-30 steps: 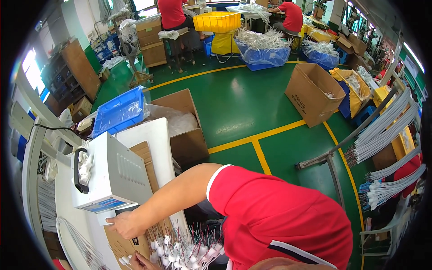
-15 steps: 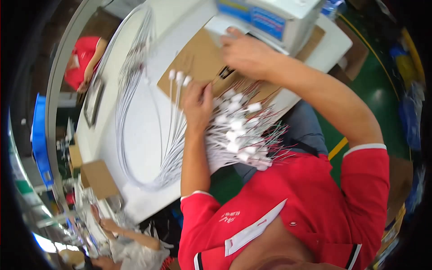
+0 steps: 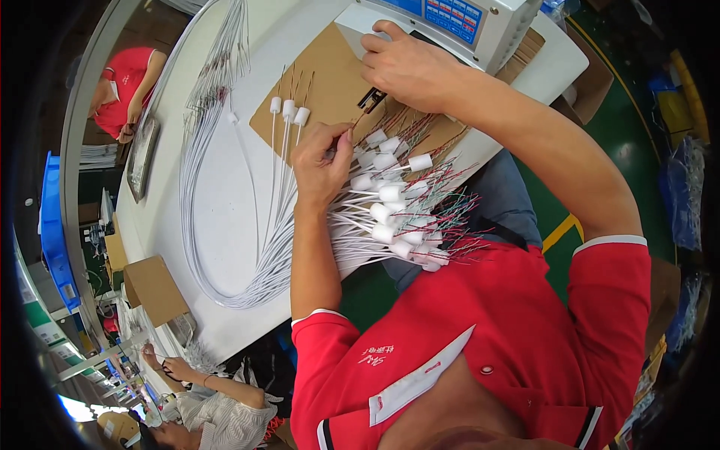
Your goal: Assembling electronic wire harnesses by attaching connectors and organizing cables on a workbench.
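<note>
My left hand point(image 3: 322, 161) pinches a thin brown wire end between thumb and forefinger, beside a small black clip point(image 3: 370, 100) on the cardboard sheet point(image 3: 324, 64). My right hand point(image 3: 412, 79) lies over the front of a grey test instrument point(image 3: 510, 30), its forefinger raised apart from the other fingers; what lies under the palm is hidden. Close to my left forearm, many white cables end in white cylindrical caps point(image 3: 391, 193) with red, green and dark bare-tipped wires. Three more capped cables point(image 3: 289, 109) lie left of that hand.
The cable bundle point(image 3: 199, 255) loops across the white table point(image 3: 232, 180). A dark flat tray point(image 3: 143, 159) rests at the table's left edge. Beyond it stands an open cardboard box point(image 3: 156, 291). Co-workers sit at the far left and lower left.
The view has shifted slightly and sharpened. My left hand still holds a wire end near the clip, and my right hand stays at the instrument's front.
</note>
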`<state>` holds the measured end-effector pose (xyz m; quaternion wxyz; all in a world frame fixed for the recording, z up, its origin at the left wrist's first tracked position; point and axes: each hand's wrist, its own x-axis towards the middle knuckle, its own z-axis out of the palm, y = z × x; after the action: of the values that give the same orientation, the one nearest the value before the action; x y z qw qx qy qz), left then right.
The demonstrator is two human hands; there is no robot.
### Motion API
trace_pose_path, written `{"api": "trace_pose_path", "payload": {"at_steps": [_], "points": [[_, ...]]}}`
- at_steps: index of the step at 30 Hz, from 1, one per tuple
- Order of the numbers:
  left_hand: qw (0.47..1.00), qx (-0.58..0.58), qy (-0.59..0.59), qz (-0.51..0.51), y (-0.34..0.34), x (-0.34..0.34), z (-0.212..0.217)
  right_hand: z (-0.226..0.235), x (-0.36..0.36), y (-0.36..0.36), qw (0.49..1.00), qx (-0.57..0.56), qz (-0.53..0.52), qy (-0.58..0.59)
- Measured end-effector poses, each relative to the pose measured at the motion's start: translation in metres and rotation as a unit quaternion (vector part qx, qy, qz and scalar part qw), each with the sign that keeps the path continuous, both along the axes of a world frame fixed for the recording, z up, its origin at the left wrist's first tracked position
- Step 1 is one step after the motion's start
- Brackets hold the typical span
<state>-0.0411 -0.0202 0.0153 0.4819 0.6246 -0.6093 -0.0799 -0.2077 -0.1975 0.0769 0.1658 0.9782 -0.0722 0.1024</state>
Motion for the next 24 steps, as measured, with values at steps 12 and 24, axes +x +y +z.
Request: {"api": "trace_pose_path", "payload": {"at_steps": [12, 24], "points": [[0.999, 0.016, -0.022, 0.034, -0.0036, 0.0, -0.0044, -0.0004, -0.001, 0.0002, 1.0, -0.006, -0.002, -0.002], [0.998, 0.008, -0.044, 0.034, -0.0066, -0.0007, -0.0061, 0.0015, -0.0013, 0.0007, 1.0, 0.015, -0.002, -0.006]]}}
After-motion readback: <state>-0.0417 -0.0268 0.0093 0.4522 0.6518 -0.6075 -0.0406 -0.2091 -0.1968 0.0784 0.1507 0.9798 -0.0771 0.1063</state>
